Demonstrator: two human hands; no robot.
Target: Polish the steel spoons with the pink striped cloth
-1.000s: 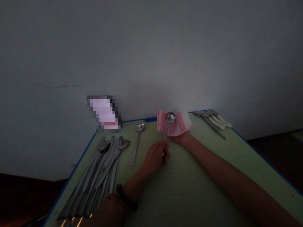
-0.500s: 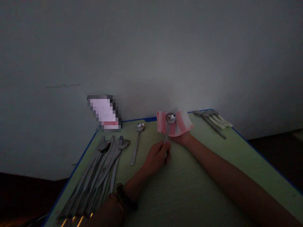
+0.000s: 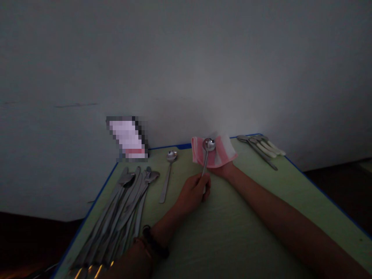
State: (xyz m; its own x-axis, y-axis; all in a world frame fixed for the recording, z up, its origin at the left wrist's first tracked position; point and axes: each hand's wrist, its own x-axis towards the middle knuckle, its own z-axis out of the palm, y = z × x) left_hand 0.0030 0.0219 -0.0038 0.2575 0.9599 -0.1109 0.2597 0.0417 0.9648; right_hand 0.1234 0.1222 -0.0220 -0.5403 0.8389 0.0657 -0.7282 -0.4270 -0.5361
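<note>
My left hand (image 3: 192, 192) is closed round the handle of a metal spoon (image 3: 208, 147), whose bowl rests against a pink and white striped cloth (image 3: 218, 154). My right hand (image 3: 224, 169) lies under that cloth and holds it up; its fingers are hidden by the fabric. A second spoon (image 3: 168, 171) lies alone on the green table (image 3: 238, 224), just left of my left hand.
Several long metal utensils (image 3: 122, 213) lie in a pile at the table's left edge. A few pieces of white-handled cutlery (image 3: 263, 149) sit at the far right corner. A blurred pink and white object (image 3: 128, 138) leans against the grey wall.
None of note: both hands, the spoon and the cloth stay almost where they were, with only a slight shift of the spoon.
</note>
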